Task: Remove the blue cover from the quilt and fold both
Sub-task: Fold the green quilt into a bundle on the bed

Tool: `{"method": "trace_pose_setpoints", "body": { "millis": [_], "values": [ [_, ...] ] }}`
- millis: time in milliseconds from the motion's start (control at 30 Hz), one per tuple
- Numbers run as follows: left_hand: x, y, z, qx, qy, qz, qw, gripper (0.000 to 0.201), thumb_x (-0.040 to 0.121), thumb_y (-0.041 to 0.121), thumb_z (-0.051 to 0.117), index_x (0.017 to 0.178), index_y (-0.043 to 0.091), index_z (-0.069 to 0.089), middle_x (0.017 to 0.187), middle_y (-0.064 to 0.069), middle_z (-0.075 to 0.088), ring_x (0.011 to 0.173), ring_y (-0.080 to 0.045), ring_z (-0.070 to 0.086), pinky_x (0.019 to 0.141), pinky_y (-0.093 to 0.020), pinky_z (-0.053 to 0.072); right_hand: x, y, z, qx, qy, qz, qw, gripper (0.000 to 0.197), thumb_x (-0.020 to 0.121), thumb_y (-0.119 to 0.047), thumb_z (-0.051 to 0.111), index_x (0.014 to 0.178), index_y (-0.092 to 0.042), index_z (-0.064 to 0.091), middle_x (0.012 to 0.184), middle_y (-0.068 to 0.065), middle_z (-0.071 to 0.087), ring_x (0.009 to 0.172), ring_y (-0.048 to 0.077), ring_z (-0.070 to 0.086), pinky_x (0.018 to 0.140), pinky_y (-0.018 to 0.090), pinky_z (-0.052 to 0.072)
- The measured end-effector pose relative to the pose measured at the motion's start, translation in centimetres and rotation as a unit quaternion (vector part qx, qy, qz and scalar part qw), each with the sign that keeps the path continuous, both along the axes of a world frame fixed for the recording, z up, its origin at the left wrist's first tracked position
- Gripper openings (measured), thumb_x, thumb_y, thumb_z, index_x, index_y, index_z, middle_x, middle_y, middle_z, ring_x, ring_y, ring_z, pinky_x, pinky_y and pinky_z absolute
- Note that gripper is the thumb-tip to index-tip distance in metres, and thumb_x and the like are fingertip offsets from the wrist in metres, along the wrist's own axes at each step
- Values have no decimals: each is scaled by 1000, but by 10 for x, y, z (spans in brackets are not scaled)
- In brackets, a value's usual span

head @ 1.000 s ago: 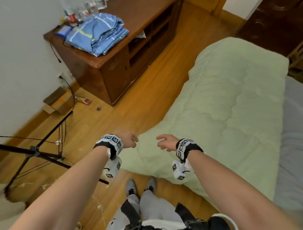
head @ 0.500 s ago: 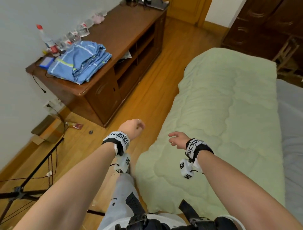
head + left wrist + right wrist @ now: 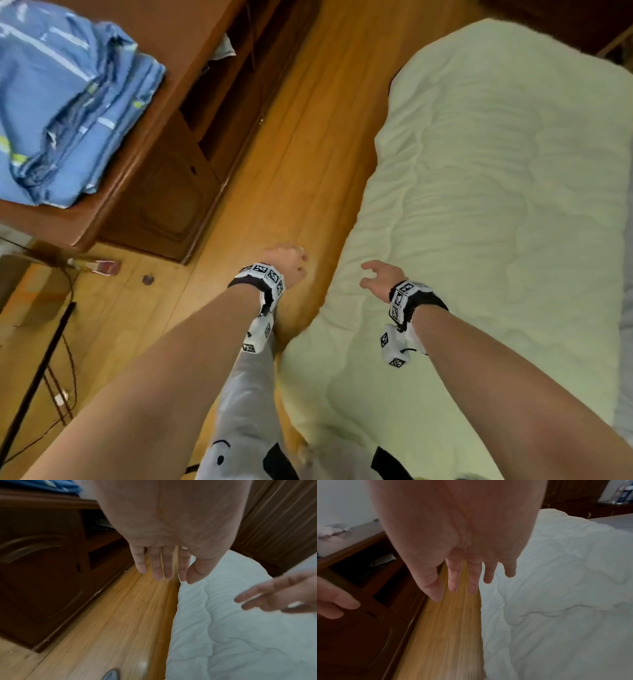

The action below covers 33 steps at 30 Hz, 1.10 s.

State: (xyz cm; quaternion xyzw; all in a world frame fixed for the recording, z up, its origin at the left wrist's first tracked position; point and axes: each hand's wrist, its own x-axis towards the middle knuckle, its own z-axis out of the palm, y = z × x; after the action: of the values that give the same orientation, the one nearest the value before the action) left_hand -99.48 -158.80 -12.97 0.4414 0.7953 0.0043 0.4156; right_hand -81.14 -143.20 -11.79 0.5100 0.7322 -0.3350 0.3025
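Observation:
The pale green quilt [image 3: 496, 192] lies spread lengthwise on the bed, its near corner by my legs. The blue cover [image 3: 68, 99] sits folded on the wooden cabinet at the upper left. My left hand [image 3: 289, 262] hovers over the floor strip beside the quilt's left edge, fingers straight and holding nothing [image 3: 161, 566]. My right hand [image 3: 375, 277] hangs above the quilt's left edge with its fingers spread and empty [image 3: 471, 580]. In the wrist views the quilt [image 3: 565, 601] looks white, and neither hand touches it.
A dark wooden cabinet [image 3: 164, 192] with open shelves stands on the left across a narrow strip of wood floor [image 3: 291, 154]. A tripod leg [image 3: 37, 373] and cables lie at the lower left. Grey bedding [image 3: 625, 359] borders the quilt on the right.
I have stepped forward along the bed: the cabinet and blue cover have come closer on the left. Both hands have moved forward, empty throughout.

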Motion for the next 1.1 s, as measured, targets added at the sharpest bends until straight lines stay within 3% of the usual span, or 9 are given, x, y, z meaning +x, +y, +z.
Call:
{"method": "trace_pose_setpoints", "body": {
  "millis": [133, 333, 467, 633, 767, 867, 933, 1000, 1100],
  "values": [
    [-36, 54, -80, -7, -70, 42, 997, 34, 94, 27, 50, 127, 23, 56, 137, 0, 51, 117, -21, 55, 96, -33, 46, -36, 40, -59, -17, -126, 49, 991, 64, 82, -43, 62, 142, -36, 41, 128, 4, 57, 132, 30, 35, 104, 40, 37],
    [-5, 88, -253, -53, -216, 195, 955, 29, 93, 31, 50, 120, 25, 57, 112, 5, 57, 96, -18, 55, 83, -29, 47, -28, 62, -193, -18, -267, 114, 957, 84, 82, -47, 62, 153, -37, 18, 158, 6, 15, 147, 35, 11, 113, 54, 23],
    [62, 79, -366, -106, -276, 201, 934, 44, 94, 34, 50, 133, 14, 52, 131, -8, 57, 114, -29, 57, 91, -36, 47, 0, 64, -277, 25, -327, 145, 933, 90, 76, -53, 63, 150, -44, 14, 160, 3, -4, 147, 33, -12, 109, 68, 20],
    [138, 81, -458, -151, -355, 306, 870, 84, 79, 46, 59, 149, 9, 31, 148, -14, 42, 130, -34, 46, 106, -41, 41, 33, 68, -329, 54, -352, 195, 914, 86, 74, -47, 65, 146, -47, 18, 159, -2, -3, 149, 23, -8, 97, 80, 17],
    [160, 78, -492, -189, -374, 325, 848, 89, 76, 60, 61, 145, 9, 39, 145, -13, 45, 126, -34, 49, 101, -39, 42, 34, 64, -341, 65, -368, 209, 904, 86, 80, -38, 65, 149, -44, 14, 162, 1, 0, 149, 23, 4, 99, 79, 18],
    [164, 70, -504, -180, -393, 285, 855, 65, 78, 59, 66, 114, 5, 64, 115, -13, 66, 98, -30, 64, 86, -35, 50, 38, 59, -345, 94, -375, 231, 893, 78, 82, -30, 65, 147, -38, 23, 158, 5, 17, 144, 28, 20, 99, 73, 22],
    [165, 68, -507, -142, -380, 287, 867, 41, 86, 43, 67, 97, 4, 69, 94, -11, 71, 87, -30, 67, 87, -37, 53, 40, 58, -343, 123, -388, 264, 875, 51, 84, -22, 60, 133, -28, 44, 144, 5, 41, 134, 29, 35, 101, 66, 26],
    [157, 64, -499, -114, -359, 314, 872, 29, 91, 34, 62, 98, 7, 69, 93, -11, 71, 87, -30, 67, 86, -37, 54, 40, 55, -339, 133, -401, 305, 854, 13, 87, -16, 56, 98, -23, 56, 119, 0, 63, 114, 24, 54, 102, 51, 30],
    [138, 58, -479, -105, -283, 316, 899, 29, 95, 30, 50, 92, 7, 68, 91, -10, 72, 81, -28, 67, 78, -36, 55, 34, 47, -332, 126, -380, 327, 856, 10, 89, -12, 53, 91, -22, 56, 105, -1, 69, 101, 21, 64, 102, 39, 34]
  ]
}}
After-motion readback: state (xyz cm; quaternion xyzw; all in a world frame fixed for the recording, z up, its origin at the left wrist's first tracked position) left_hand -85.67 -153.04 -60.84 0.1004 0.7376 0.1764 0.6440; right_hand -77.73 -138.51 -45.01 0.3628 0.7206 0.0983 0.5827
